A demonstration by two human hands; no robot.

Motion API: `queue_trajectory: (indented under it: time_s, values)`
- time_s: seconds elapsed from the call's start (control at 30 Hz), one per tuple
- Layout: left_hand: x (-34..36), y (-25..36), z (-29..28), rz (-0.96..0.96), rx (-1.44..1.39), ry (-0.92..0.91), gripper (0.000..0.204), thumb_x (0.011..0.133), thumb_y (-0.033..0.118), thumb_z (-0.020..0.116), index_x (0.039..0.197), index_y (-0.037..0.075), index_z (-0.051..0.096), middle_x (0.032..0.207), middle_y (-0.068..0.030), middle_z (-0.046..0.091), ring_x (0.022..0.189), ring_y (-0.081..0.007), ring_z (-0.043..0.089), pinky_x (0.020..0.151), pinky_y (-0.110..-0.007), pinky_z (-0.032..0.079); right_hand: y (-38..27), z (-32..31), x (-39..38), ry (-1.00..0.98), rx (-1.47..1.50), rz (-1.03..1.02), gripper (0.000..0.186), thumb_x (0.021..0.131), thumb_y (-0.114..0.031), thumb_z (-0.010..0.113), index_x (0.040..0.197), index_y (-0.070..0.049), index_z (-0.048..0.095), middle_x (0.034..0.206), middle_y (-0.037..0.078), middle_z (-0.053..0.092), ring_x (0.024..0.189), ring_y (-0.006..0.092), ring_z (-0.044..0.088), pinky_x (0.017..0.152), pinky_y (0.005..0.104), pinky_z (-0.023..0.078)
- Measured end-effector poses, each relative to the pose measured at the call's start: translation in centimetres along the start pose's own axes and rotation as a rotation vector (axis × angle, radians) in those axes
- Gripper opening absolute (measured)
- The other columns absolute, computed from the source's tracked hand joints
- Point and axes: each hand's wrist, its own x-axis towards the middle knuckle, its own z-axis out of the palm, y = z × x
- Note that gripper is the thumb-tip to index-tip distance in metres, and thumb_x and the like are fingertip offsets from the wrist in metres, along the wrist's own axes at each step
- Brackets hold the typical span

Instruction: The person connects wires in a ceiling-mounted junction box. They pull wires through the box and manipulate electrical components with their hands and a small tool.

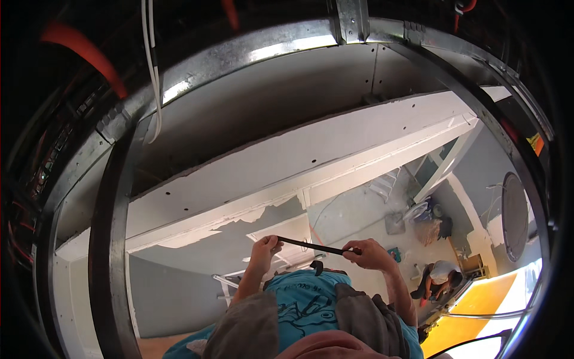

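Note:
I hold a thin black strip, like a tape or strap, stretched almost level in front of my chest. My left hand pinches one end, with fingers closed around it. My right hand grips the other end, fingers curled over it. My teal shirt is below the strip, and a small dark loop or piece hangs at its front.
Metal channels, white cables and orange tubing surround me overhead, beside a white board edge. Far below are a floor, a stepladder, piled items and another person bent over at lower right.

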Motion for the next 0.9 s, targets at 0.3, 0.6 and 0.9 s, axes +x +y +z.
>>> queue_trajectory:
  time_s: [0.3, 0.6, 0.9]
  values:
    - [-1.0, 3.5, 3.4, 0.061, 0.044, -0.229, 0.021, 0.104, 0.025, 0.061, 0.107, 0.004, 0.065, 0.1, -0.0052, 0.068, 0.094, -0.0152, 0.065, 0.087, -0.03, 0.051, 0.6, -2.1, -1.9, 0.047, 0.068, 0.017, 0.026, 0.091, -0.028, 0.068, 0.107, -0.009, 0.075, 0.071, 0.009, 0.072, 0.061, 0.0186, 0.068, 0.062, 0.0325, 0.052]
    - [-0.9, 6.9, 7.2, 0.095, 0.041, -0.301, 0.014, 0.102, 0.015, 0.061, 0.108, 0.002, 0.063, 0.102, -0.0052, 0.065, 0.101, -0.0193, 0.064, 0.091, -0.034, 0.05, 3.3, -4.4, -2.2, 0.101, 0.07, 0.002, 0.019, 0.094, -0.023, 0.068, 0.106, -0.009, 0.074, 0.067, 0.003, 0.068, 0.059, 0.0063, 0.058, 0.054, 0.028, 0.046]
    - [-2.0, 9.8, 8.8, 0.21, 0.07, -0.405, 0.016, 0.102, 0.019, 0.064, 0.108, 0.005, 0.068, 0.097, -0.005, 0.071, 0.094, -0.0149, 0.067, 0.089, -0.03, 0.05, -1.4, -6.5, -3.1, 0.112, 0.075, 0.123, 0.026, 0.095, -0.024, 0.066, 0.112, -0.005, 0.072, 0.073, 0.005, 0.071, 0.064, 0.0105, 0.061, 0.059, 0.0288, 0.048]
